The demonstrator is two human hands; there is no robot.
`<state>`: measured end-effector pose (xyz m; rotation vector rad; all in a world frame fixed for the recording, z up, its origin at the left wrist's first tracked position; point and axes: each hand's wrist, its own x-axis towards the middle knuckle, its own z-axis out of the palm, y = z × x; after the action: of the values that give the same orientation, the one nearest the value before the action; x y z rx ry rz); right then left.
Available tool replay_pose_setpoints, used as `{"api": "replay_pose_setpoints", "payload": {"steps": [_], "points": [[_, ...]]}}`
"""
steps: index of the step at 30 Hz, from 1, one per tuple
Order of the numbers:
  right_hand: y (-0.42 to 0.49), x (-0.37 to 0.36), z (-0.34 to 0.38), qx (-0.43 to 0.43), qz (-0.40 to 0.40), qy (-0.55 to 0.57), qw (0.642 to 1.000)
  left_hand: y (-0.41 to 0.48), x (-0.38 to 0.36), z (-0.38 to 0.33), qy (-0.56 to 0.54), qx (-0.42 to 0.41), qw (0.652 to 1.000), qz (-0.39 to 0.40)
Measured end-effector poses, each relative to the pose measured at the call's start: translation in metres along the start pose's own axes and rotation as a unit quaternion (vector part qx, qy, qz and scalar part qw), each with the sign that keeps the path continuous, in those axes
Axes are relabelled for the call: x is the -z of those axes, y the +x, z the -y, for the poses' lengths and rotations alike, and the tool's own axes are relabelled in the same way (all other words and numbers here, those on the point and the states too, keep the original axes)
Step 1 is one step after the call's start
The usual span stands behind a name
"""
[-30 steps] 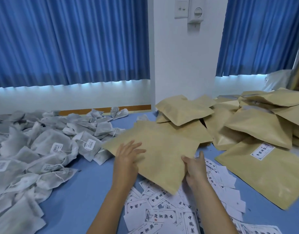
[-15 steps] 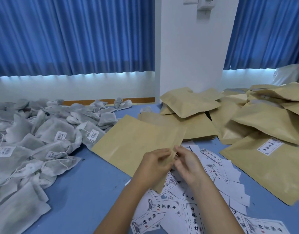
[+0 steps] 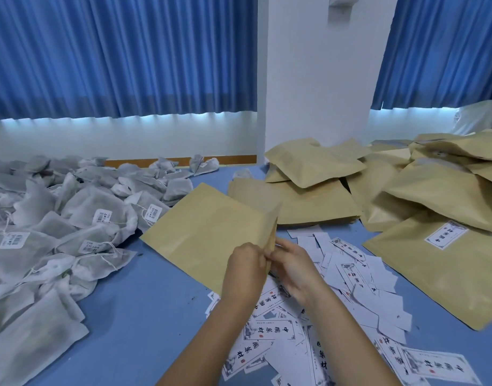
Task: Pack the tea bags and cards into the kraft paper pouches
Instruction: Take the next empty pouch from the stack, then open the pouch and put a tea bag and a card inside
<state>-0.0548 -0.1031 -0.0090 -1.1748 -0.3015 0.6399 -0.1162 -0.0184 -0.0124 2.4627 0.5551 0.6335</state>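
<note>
**Pouch pinched at its mouth by both hands**

Head view: a flat kraft pouch [image 3: 208,235] is held low over the blue table [image 3: 133,316], betw. the tea bags [image 3: 72,218] at left and the pouch stack [image 3: 406,190] at right. Its mouth edge is turned right; its length runs away to the far left. That edge is pinched by the left hand [image 3: 244,271] and right hand [image 3: 294,274], fingers curled. Cards [image 3: 350,277] are spread beneath.

Pouch [image 3: 208,235] corner hidden behind left hand [image 3: 244,270]; tea bags [image 3: 44,232] cut off left.
</note>
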Motion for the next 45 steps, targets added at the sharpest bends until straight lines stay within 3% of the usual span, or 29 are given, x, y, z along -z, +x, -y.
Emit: {"api": "replay_pose_setpoints", "payload": {"steps": [4, 7, 9, 12, 14, 18, 20, 22, 25, 27, 29, 32, 36, 39, 41, 43, 45], "points": [[-0.002, -0.004, -0.002, 0.019, -0.031, -0.093, 0.995, 0.000, 0.005, -0.003, -0.025, -0.026, 0.998, -0.048], [0.000, -0.012, -0.010, 0.084, -0.078, -0.262, 0.958, -0.002, 0.003, -0.005, -0.002, -0.077, 0.996, -0.044], [0.000, -0.014, -0.011, 0.111, -0.086, -0.303, 0.942, 0.000, 0.005, -0.005, 0.006, -0.078, 0.995, -0.064], [0.003, -0.006, -0.006, 0.114, -0.120, -0.318, 0.934, 0.005, 0.018, 0.001, -0.053, -0.024, 0.984, -0.169], [0.004, -0.004, -0.007, 0.124, -0.128, -0.318, 0.931, 0.006, 0.025, 0.006, -0.055, -0.009, 0.975, -0.213], [0.000, -0.007, -0.010, 0.107, -0.135, -0.231, 0.958, -0.005, 0.014, -0.002, 0.155, -0.006, 0.985, -0.081], [0.000, -0.005, -0.006, 0.090, -0.137, -0.149, 0.975, -0.009, 0.010, -0.008, 0.158, -0.041, 0.986, -0.039], [0.004, 0.003, -0.002, 0.081, -0.154, -0.143, 0.974, -0.008, 0.014, -0.010, 0.116, -0.101, 0.988, -0.034], [0.009, 0.016, 0.004, 0.091, -0.204, -0.207, 0.953, -0.002, 0.034, -0.010, -0.013, -0.161, 0.975, -0.153], [0.010, 0.019, 0.009, 0.100, -0.194, -0.169, 0.961, 0.004, 0.052, -0.010, -0.094, -0.149, 0.951, -0.254], [0.009, 0.012, 0.012, 0.090, -0.163, -0.118, 0.975, 0.008, 0.066, -0.007, -0.117, -0.141, 0.941, -0.285], [0.015, -0.003, 0.017, 0.077, -0.160, -0.089, 0.980, 0.012, 0.076, 0.003, -0.156, -0.115, 0.948, -0.251], [0.028, -0.014, 0.014, 0.061, -0.184, -0.021, 0.981, 0.023, 0.090, 0.036, -0.164, -0.145, 0.974, -0.050], [0.035, -0.020, 0.006, 0.055, -0.195, 0.019, 0.979, 0.033, 0.105, 0.069, -0.069, -0.068, 0.994, 0.056], [0.038, -0.021, 0.000, 0.051, -0.204, 0.046, 0.977, 0.046, 0.122, 0.097, 0.028, -0.006, 0.999, -0.015], [0.040, -0.018, -0.003, 0.050, -0.222, 0.077, 0.971, 0.061, 0.146, 0.131, 0.198, 0.086, 0.966, -0.144], [0.042, -0.014, -0.003, 0.059, -0.237, 0.101, 0.964, 0.069, 0.168, 0.172, 0.260, 0.227, 0.927, -0.144]]}}
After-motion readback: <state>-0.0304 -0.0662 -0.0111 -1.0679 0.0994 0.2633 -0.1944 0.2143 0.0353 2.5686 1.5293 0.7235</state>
